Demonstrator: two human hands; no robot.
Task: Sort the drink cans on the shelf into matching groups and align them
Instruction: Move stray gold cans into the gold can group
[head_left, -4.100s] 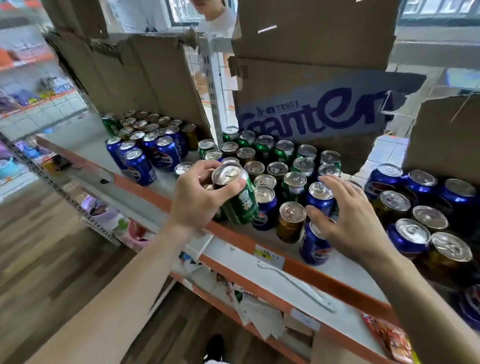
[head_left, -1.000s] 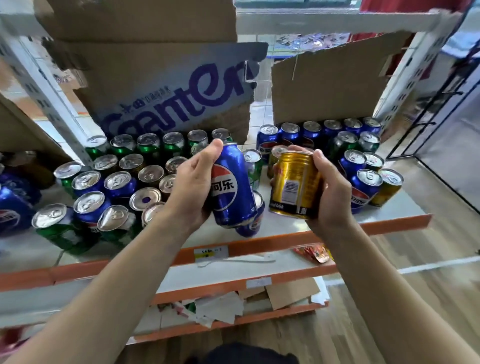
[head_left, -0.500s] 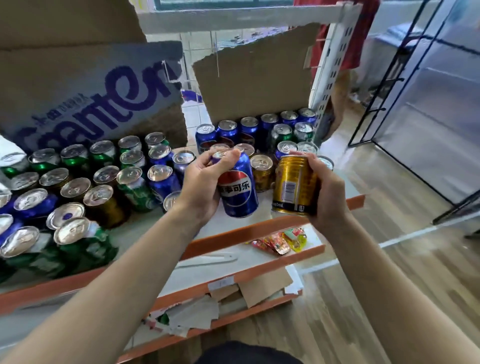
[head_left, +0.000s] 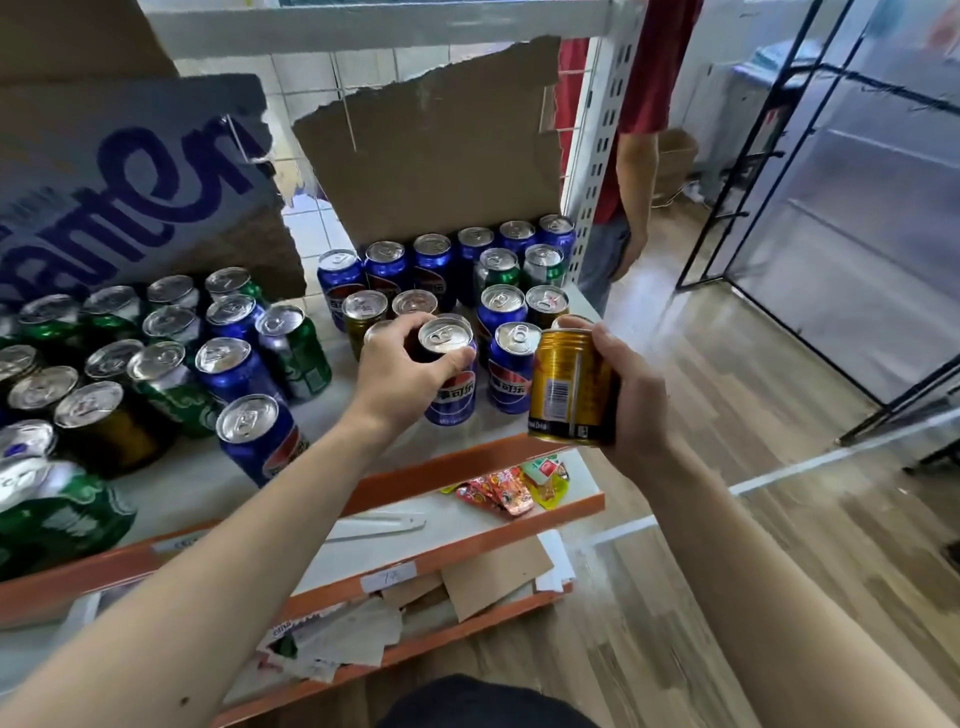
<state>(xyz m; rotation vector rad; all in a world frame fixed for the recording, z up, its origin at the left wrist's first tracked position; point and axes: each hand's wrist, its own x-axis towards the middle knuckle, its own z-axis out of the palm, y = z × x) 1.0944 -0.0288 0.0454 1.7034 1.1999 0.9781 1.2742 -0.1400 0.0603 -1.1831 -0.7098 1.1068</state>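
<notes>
Left hand (head_left: 402, 364) grips blue can (head_left: 451, 374) upright on shelf (head_left: 208, 483); right hand (head_left: 631, 387) beside it grasps gold can (head_left: 569, 382), lifted.

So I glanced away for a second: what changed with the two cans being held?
The left hand lowered the blue metal cola can to the white shelf, beside another blue can, now gripping its top rim. The right hand still holds the gold ribbed metal can up, off the shelf.
</notes>
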